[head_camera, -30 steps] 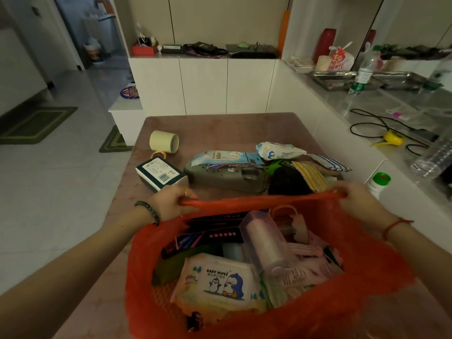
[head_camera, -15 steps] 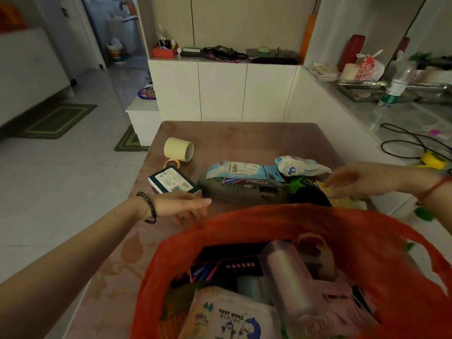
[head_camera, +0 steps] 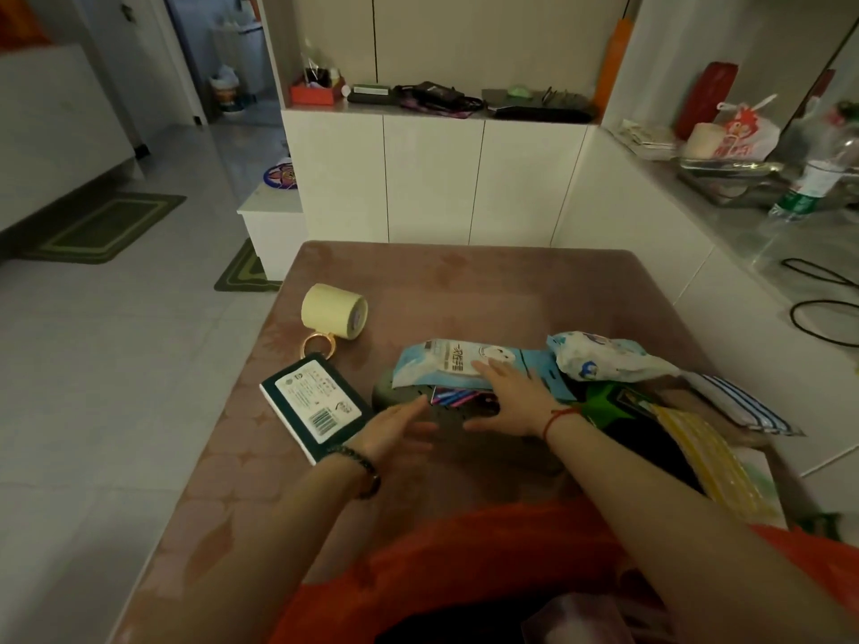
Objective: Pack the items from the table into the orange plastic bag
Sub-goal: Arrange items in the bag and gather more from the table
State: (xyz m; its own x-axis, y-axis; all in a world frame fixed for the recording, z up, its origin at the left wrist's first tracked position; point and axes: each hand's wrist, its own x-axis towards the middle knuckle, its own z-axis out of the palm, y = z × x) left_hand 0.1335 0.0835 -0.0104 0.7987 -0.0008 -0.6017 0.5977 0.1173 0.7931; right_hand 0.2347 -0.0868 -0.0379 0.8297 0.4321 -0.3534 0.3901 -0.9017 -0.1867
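Orange plastic bag [head_camera: 488, 550] slumped at near edge of pink-clothed table [head_camera: 465, 290], mouth only partly in view; a dark shape and something pale and translucent glimpsed inside, contents otherwise not identifiable. Both hands reaching past it to the clutter: left hand [head_camera: 395, 427] open, fingers apart, hovering beside the grey-green case [head_camera: 404, 395]; right hand [head_camera: 509, 402] flat, fingers spread, pressing on the blue-and-white packet [head_camera: 446, 364] stacked atop that case. Neither hand closed on anything yet.

Likely trouble: packet resting loosely on the case, so lifting both as a stack could send the top one sliding off. Bag unsupported with both hands away, so its rim may sag shut and block the drop. Crinkled white wrapper [head_camera: 604, 360], striped cloth [head_camera: 739, 406] and yellow pouch [head_camera: 702, 448] overlapping at right, apt to drag along. Green box [head_camera: 316, 404], tape roll [head_camera: 334, 311] and small ring [head_camera: 318, 346] left of the pile, well apart from the bag.
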